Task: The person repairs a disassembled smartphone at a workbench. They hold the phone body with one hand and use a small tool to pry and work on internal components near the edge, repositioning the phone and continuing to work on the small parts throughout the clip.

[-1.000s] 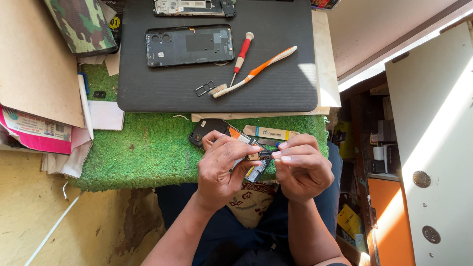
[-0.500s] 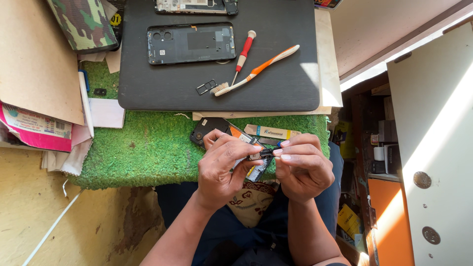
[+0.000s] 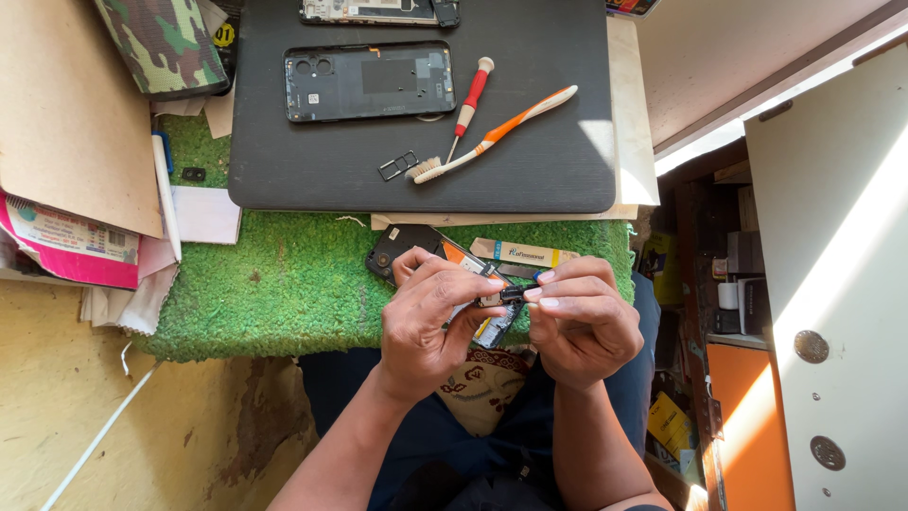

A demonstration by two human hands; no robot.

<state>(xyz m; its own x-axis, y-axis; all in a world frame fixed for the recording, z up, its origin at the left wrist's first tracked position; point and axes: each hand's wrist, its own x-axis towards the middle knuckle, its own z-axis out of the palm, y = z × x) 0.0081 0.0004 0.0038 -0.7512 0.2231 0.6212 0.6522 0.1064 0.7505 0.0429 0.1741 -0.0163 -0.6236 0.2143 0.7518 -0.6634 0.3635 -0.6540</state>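
**Q:** What does the figure show, from the largest item to the smallest?

**A:** A green artificial-turf mat (image 3: 284, 284) covers the bench. On it lies a black rectangular work pad (image 3: 530, 161) that carries a dark phone frame with its back removed (image 3: 369, 82), an orange-and-white toothbrush (image 3: 497, 137), a red-handled precision screwdriver (image 3: 470, 99) and a small metal card tray (image 3: 398, 166). A camouflage fabric pouch (image 3: 161, 43) sits at the upper left. Near the mat's front edge, a dark phone body with orange parts (image 3: 411, 248) lies partly under the hands, beside a flat tan-and-yellow packet (image 3: 525, 254).

**Q:** Where is the piece being worked, and how is it held?

**A:** A small black component (image 3: 512, 294) sits between the 2 hands, above the person's lap at the mat's front edge. The left hand (image 3: 430, 322) pinches it from 1 side with thumb and fingertips; the right hand (image 3: 582, 322) grips its other end, fingers curled closed around it. What the piece is cannot be told at this size.

**Q:** How is this step judged best done?

**A:** Probably with light, even pressure from both pinches, hands kept over the mat so a dropped part lands on the turf, and no twisting of so small a piece.
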